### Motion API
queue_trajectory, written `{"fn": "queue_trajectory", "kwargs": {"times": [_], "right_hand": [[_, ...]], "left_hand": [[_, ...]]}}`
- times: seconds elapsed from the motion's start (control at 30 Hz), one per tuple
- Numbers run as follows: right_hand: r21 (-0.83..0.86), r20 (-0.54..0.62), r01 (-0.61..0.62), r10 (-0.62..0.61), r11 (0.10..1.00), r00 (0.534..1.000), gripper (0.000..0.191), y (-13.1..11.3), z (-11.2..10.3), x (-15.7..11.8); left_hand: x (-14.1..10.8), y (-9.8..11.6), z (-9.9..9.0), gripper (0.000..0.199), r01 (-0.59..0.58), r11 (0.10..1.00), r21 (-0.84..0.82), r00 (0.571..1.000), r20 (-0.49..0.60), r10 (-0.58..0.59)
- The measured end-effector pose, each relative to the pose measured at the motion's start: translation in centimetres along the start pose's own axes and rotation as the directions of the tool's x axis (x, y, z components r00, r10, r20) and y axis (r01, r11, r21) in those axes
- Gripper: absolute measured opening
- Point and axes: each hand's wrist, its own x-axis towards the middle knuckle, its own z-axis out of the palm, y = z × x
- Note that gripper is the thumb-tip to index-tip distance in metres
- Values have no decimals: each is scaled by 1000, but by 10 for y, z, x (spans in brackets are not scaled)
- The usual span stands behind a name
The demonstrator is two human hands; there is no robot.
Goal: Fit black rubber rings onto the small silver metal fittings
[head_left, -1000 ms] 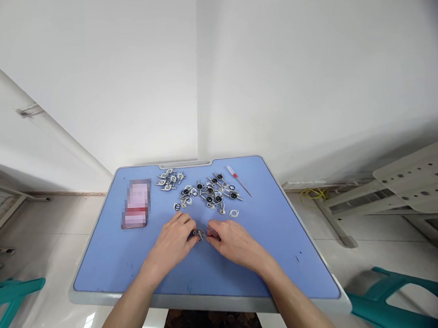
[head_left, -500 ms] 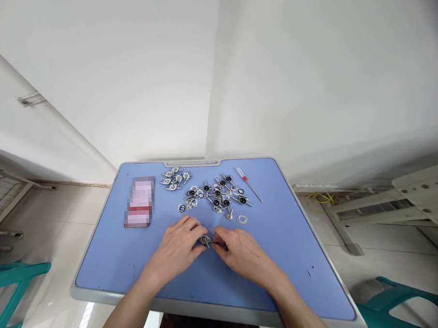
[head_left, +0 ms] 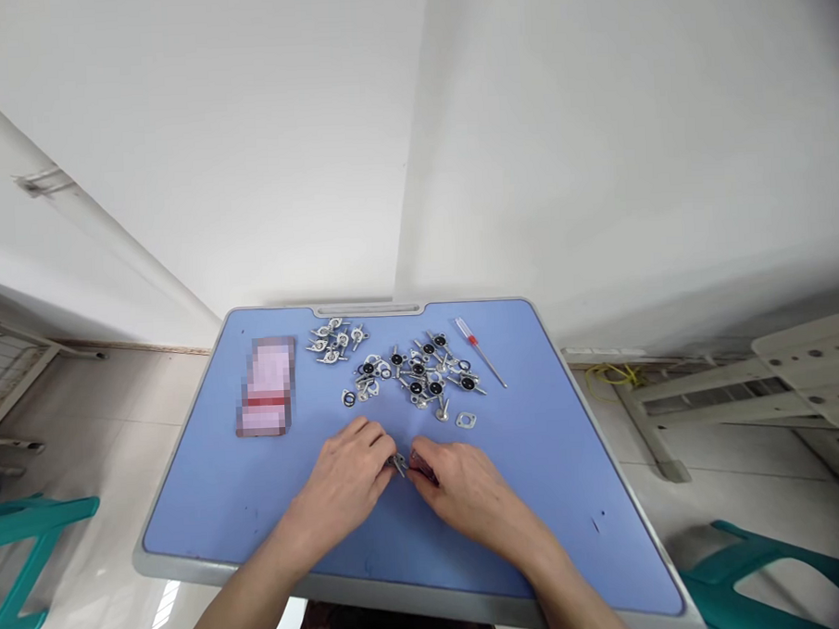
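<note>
Over the near middle of the blue table (head_left: 211,490), my left hand (head_left: 353,470) is closed, its thumb and fingers pinching a small metal flange part with a thin pin (head_left: 398,464). Close beside it on the right, my right hand (head_left: 461,480) is curled around a dark reddish object (head_left: 423,466), mostly hidden in the palm, whose kind I cannot make out. Its fingertips come very near the metal part; whether they touch is unclear. Beyond the hands lie several metal parts with black round discs (head_left: 417,368), a loose flat flange plate (head_left: 466,421) and a black ring (head_left: 349,399).
A group of similar metal parts (head_left: 337,339) lies at the back left. Farther left is a blurred-out phone-like slab (head_left: 266,386). A screwdriver (head_left: 482,352) with a clear and red handle rests at the back right. Teal stools (head_left: 764,559) flank the table; a wall stands behind.
The metal part in my left hand has turned slightly, and the left fingers cover more of it. My right hand stays almost in place. The view has shifted a little.
</note>
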Motion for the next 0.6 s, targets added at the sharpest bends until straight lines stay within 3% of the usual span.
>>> {"fn": "queue_trajectory", "kwargs": {"times": [0.6], "right_hand": [[-4, 5, 17, -17, 1000, 1000, 11, 0, -2, -2]], "left_hand": [[-1, 2, -1, 8, 50, 999, -11, 999, 12, -49]]}}
